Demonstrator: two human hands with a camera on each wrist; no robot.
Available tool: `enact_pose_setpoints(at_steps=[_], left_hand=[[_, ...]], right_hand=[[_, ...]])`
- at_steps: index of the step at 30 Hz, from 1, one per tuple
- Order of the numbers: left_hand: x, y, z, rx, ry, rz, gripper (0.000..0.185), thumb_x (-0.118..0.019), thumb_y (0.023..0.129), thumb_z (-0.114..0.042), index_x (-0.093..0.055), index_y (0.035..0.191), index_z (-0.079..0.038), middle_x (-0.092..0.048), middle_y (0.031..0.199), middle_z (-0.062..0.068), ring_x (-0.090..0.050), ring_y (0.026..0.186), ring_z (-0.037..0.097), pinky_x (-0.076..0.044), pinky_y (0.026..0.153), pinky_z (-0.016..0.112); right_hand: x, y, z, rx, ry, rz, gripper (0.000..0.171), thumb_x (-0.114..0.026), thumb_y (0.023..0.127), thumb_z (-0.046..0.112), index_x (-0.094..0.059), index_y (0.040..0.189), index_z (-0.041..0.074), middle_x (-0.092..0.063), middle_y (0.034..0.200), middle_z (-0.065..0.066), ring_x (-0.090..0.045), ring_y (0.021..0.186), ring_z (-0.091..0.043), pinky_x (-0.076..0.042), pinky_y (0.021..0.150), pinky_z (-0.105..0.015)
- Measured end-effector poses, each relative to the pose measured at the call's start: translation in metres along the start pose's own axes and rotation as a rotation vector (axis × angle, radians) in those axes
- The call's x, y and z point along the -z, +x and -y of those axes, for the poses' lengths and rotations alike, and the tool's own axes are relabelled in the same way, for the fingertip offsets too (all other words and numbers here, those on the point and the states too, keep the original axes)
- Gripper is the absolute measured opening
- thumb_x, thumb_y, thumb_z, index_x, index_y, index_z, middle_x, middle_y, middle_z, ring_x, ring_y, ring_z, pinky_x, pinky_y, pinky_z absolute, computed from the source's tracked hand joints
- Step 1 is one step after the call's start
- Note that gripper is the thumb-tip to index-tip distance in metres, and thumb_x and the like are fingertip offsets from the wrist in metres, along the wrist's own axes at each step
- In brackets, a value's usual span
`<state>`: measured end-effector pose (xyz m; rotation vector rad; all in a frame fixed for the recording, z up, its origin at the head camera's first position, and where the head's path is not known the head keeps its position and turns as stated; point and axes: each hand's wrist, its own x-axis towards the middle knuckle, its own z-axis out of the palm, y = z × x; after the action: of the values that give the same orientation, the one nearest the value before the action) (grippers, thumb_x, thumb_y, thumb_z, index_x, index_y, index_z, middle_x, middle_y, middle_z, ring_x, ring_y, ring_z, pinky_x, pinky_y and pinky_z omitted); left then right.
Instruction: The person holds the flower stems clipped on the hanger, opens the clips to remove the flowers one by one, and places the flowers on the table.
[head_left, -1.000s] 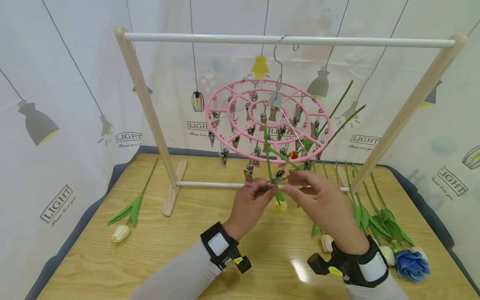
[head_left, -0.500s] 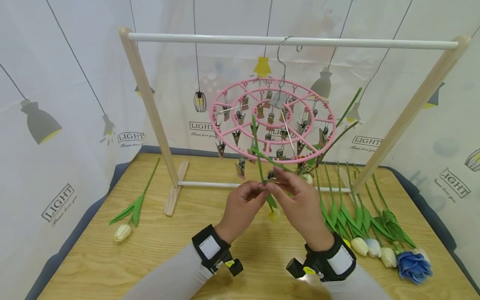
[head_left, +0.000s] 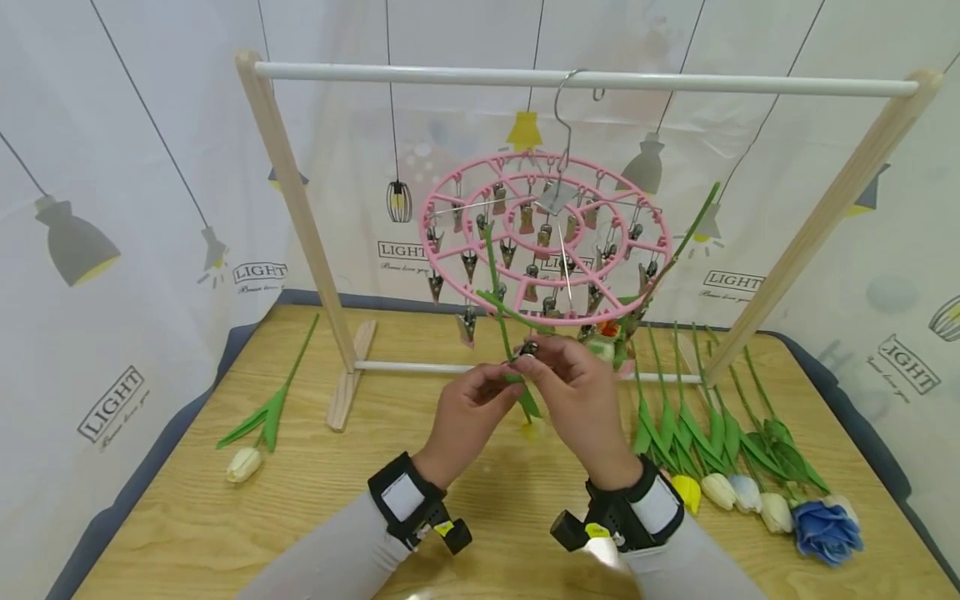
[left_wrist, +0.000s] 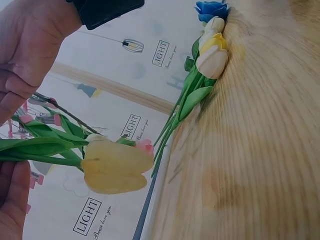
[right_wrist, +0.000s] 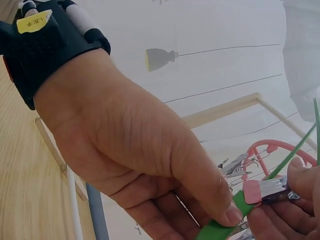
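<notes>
In the head view both hands meet under the front of a pink round clip hanger (head_left: 525, 310). My left hand (head_left: 468, 421) pinches the green stem and leaf of a yellow tulip, whose stem rises past the hanger's rim. The bloom of this yellow tulip (left_wrist: 117, 167) hangs head down below the hands in the left wrist view. My right hand (head_left: 581, 404) pinches a metal clip (right_wrist: 272, 189) between thumb and fingers. The clip's pink tip lies against the green leaf (right_wrist: 225, 227) beside my left thumb. My right palm is hidden in the right wrist view.
The hanger hooks over the white bar (head_left: 450, 77) of a wooden stand. Other flowers hang at its right side, and several clips dangle around it. A white tulip (head_left: 244, 465) lies left on the table; several tulips and a blue rose (head_left: 827, 532) lie right.
Both hands have drifted left and closer together, bringing the tulip and clip along. The hanger has turned and shifted slightly, and the table flowers at right have come into fuller view.
</notes>
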<state>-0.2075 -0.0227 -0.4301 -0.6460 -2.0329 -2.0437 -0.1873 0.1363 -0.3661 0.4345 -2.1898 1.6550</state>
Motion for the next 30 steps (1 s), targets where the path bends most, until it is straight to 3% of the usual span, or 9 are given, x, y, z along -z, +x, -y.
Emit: enact_pose_setpoints(at_steps=[10,22,30], left_hand=[[0.004,-0.002,-0.001,-0.027,0.046,0.022,0.016,-0.070,0.100,-0.012,-0.072,0.114,-0.005,-0.073,0.113,0.015,-0.069,0.105,0.008,-0.061,0.089,0.028],[0.002,-0.003,0.000,-0.074,0.044,0.050,0.014,-0.068,0.101,-0.008,-0.070,0.114,-0.003,-0.072,0.112,0.018,-0.070,0.104,0.010,-0.061,0.086,0.027],[0.011,-0.006,0.001,-0.078,0.121,0.081,0.016,-0.067,0.102,-0.012,-0.071,0.116,-0.005,-0.073,0.113,0.012,-0.071,0.104,0.013,-0.061,0.084,0.027]], right_hand=[[0.001,0.000,-0.001,0.034,0.050,0.039,0.023,-0.068,0.101,0.009,-0.066,0.120,-0.004,-0.074,0.111,-0.017,-0.071,0.098,-0.003,-0.055,0.072,-0.023],[0.004,0.001,-0.002,0.090,0.065,0.059,0.013,-0.066,0.101,0.004,-0.065,0.111,-0.004,-0.070,0.110,-0.019,-0.070,0.095,-0.004,-0.060,0.084,-0.023],[0.007,0.001,-0.001,0.140,0.067,0.056,0.010,-0.065,0.100,0.002,-0.064,0.107,-0.005,-0.072,0.109,-0.020,-0.070,0.097,-0.004,-0.059,0.085,-0.021]])
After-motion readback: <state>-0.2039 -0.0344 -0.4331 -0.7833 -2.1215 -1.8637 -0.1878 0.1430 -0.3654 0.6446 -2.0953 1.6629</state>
